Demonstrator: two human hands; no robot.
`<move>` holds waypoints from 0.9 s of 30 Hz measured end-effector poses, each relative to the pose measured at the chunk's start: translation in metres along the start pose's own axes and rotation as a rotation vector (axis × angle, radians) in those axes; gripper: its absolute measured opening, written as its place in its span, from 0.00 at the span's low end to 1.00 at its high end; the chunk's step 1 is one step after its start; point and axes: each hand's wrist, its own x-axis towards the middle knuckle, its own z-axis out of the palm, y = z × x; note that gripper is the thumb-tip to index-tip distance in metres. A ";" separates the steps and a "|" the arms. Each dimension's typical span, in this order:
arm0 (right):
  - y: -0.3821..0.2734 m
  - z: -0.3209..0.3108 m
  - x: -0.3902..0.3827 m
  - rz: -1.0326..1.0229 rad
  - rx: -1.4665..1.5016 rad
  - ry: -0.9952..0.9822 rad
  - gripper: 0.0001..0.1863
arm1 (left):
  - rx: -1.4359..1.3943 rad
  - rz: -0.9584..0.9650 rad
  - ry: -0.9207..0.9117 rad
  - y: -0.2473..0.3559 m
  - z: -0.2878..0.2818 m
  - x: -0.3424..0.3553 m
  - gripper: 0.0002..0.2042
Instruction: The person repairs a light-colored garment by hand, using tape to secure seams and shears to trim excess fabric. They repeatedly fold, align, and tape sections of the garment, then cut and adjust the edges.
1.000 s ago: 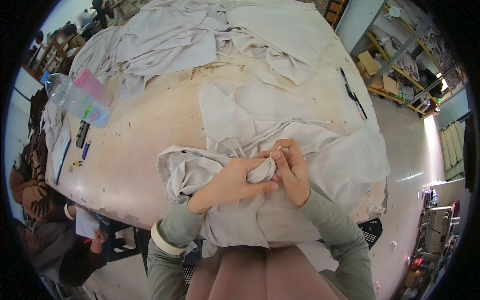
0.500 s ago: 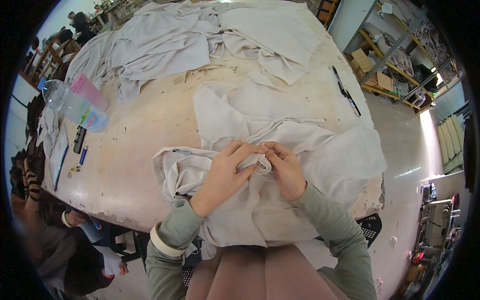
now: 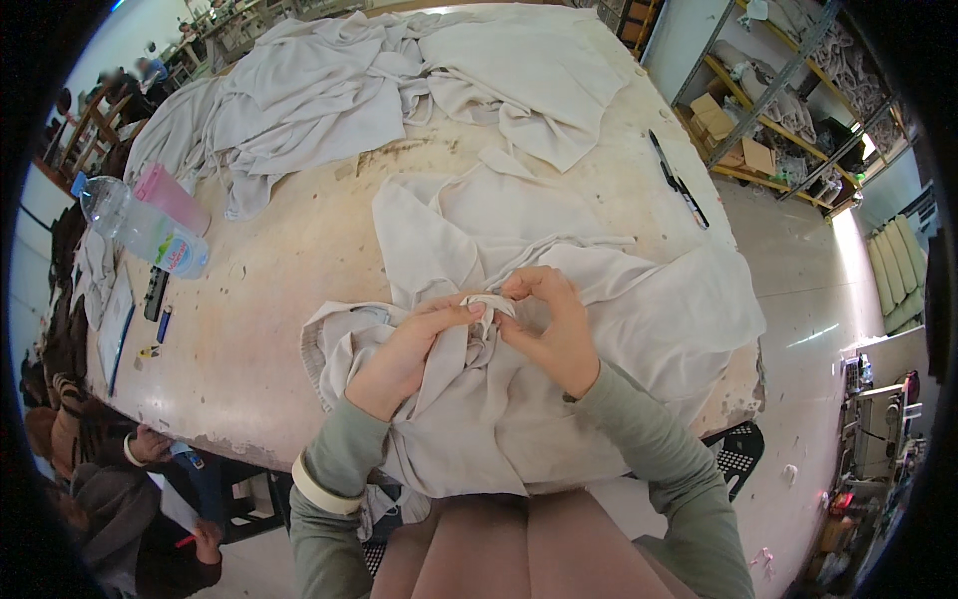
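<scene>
A pale grey-beige garment (image 3: pixel 559 399) lies bunched on the table in front of me and hangs over its near edge. A gathered, ribbed-looking edge (image 3: pixel 312 349) shows at its left side. My left hand (image 3: pixel 409 349) pinches a fold of the garment, thumb on top. Just to the right, my right hand (image 3: pixel 557 324) has its thumb and fingers closed on the same raised fold, a small curled strip of cloth standing between both hands. The fingertips partly hide what they grip there.
Heaped pale cloth (image 3: pixel 309 90) covers the table's far side. At the left stand a plastic bottle (image 3: pixel 150 235) and a pink cup (image 3: pixel 172 195), near a blue marker (image 3: pixel 165 324). Black pens (image 3: pixel 679 180) lie at the right edge. Another person's hand (image 3: pixel 150 444) is at lower left; shelves (image 3: pixel 768 110) rise at right.
Both hands have shifted slightly left with the fold. My left hand has turned so its thumb lies on top, and my right hand's fingers have arched higher over the cloth.
</scene>
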 end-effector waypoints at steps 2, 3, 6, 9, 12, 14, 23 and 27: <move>0.000 -0.002 0.000 -0.183 -0.281 -0.056 0.18 | -0.028 -0.008 0.030 0.001 0.000 -0.001 0.08; 0.000 -0.003 0.001 -0.272 -0.422 -0.090 0.19 | -0.044 -0.022 0.043 0.000 0.000 -0.002 0.08; 0.003 -0.006 0.004 -0.384 -0.370 -0.061 0.21 | -0.094 -0.011 0.105 -0.001 0.002 -0.003 0.08; 0.004 -0.007 0.005 -0.328 -0.264 -0.029 0.18 | -0.089 -0.036 0.063 0.001 0.003 -0.003 0.08; 0.001 -0.005 0.003 -0.323 -0.198 0.022 0.14 | -0.018 -0.035 0.046 0.003 0.009 -0.003 0.10; 0.001 -0.007 0.004 -0.010 0.220 0.011 0.11 | -0.005 0.035 0.083 0.003 0.014 -0.005 0.11; 0.020 -0.038 0.023 0.383 0.422 0.277 0.06 | 0.618 0.152 -0.069 0.019 0.010 -0.018 0.13; 0.017 -0.046 0.023 0.389 0.465 0.313 0.08 | 0.706 0.156 -0.095 0.020 0.009 -0.019 0.12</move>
